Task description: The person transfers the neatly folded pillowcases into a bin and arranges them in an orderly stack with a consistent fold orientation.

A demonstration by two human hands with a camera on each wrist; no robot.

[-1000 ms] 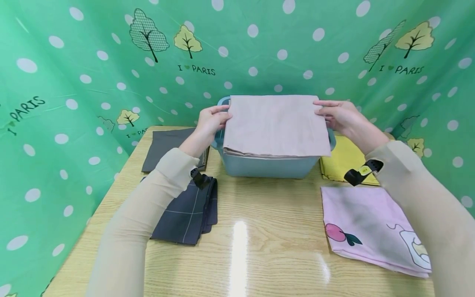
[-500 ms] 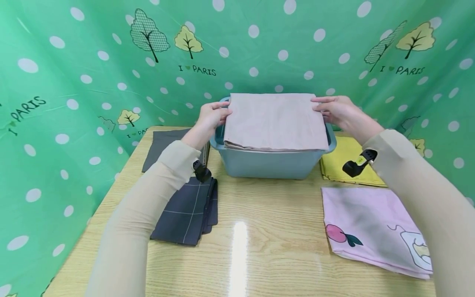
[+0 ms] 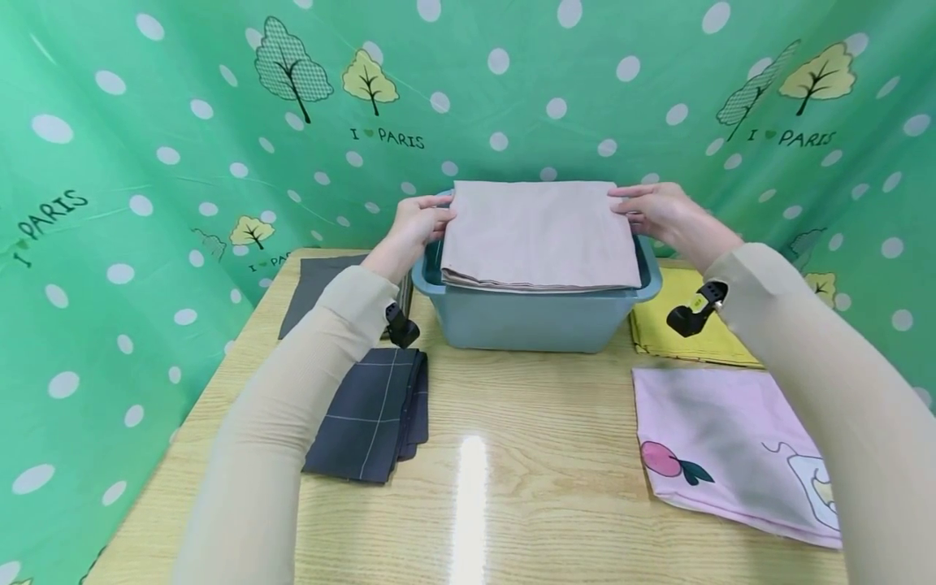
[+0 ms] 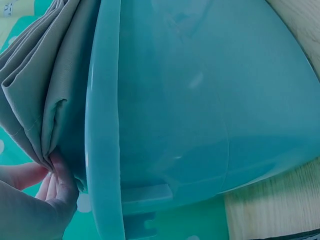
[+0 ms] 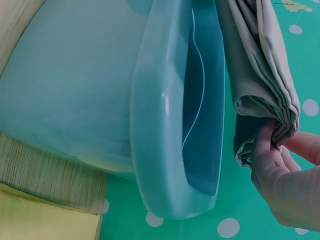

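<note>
A folded beige-grey cloth (image 3: 541, 236) lies across the mouth of a blue plastic tub (image 3: 522, 321) at the back of the table. My left hand (image 3: 417, 227) pinches the cloth's left edge between thumb and fingers. On the other side my right hand (image 3: 661, 213) pinches its right edge. Both wrist views show the bunched layers of cloth (image 4: 55, 85) gripped at a corner, close to the tub's rim (image 5: 152, 115). In the right wrist view the cloth hangs just apart from the rim. Most of the tub's inside is hidden under the cloth.
A dark grey folded cloth (image 3: 314, 284) and a navy checked cloth (image 3: 369, 414) lie left of the tub. To the right are a yellow folded cloth (image 3: 676, 317) and a pink printed cloth (image 3: 731, 447). A green dotted curtain (image 3: 512, 89) hangs behind the wooden table (image 3: 534, 463).
Both hands have moved slightly up and back with the folded cloth. More of the tub's front rim shows below the cloth's near edge. The other cloths stay where they were.
</note>
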